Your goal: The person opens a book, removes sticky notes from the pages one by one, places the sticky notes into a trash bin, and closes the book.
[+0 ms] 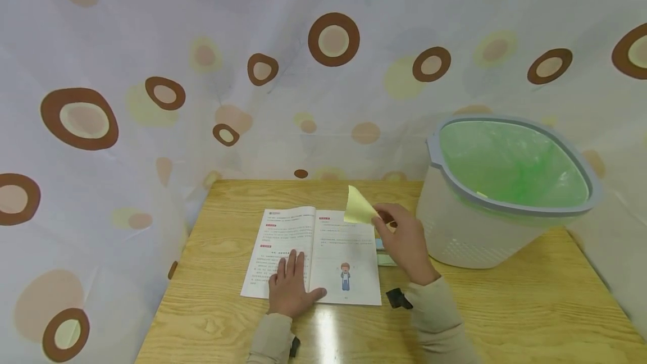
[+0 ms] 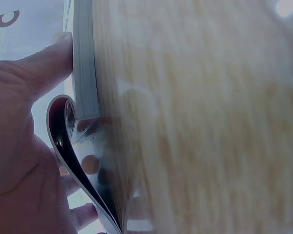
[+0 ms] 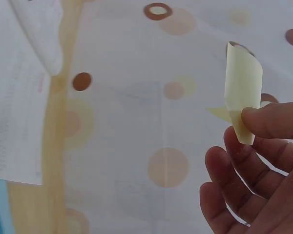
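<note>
We pinch the note (image 1: pixel 358 209) in our right hand's (image 1: pixel 407 245) fingers; our left hand (image 1: pixel 290 292) rests, fingers extended, on the book (image 1: pixel 349 247), nearer the desk's (image 1: pixel 531 302) left edge.

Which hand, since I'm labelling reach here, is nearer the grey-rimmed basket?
Right. The right hand, pinching a yellow paper, is just left of the basket in the head view; the left hand is farther left, resting on the open book.

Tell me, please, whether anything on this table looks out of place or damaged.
Nothing looks spilled or clearly damaged. Slightly odd: the open book does not lie flat, its left side arching up near the fold by the left hand, and the yellow paper pinched in the right hand is curled.
</note>
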A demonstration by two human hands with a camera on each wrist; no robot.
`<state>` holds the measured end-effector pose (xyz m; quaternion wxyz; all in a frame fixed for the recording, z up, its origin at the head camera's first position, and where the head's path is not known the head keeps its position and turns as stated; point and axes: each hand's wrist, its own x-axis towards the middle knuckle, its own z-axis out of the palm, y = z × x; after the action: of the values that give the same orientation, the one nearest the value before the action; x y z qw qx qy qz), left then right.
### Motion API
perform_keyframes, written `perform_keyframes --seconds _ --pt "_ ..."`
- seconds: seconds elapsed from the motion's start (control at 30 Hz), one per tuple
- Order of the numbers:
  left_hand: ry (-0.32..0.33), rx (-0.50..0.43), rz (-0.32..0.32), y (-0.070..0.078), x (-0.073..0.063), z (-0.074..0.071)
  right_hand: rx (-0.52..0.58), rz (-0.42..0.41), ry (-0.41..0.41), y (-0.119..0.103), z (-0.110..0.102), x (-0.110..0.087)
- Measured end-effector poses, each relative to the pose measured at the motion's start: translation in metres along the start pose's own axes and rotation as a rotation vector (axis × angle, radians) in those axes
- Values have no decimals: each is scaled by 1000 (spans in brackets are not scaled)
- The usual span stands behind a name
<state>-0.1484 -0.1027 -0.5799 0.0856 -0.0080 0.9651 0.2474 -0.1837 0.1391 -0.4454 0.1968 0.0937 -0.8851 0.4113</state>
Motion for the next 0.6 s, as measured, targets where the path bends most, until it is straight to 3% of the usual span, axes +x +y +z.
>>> perform_keyframes --seconds 0.3,0.43,0.6 --pt "-2 -8 -4 4 -2 -4 60 -285 374 -31 -69 10" --pt "-1 -12 -2 4 -3 -5 42 -267 505 -35 -96 19" --pt "-9 3 -1 2 -2 -2 1 -153 582 -26 -127 29"
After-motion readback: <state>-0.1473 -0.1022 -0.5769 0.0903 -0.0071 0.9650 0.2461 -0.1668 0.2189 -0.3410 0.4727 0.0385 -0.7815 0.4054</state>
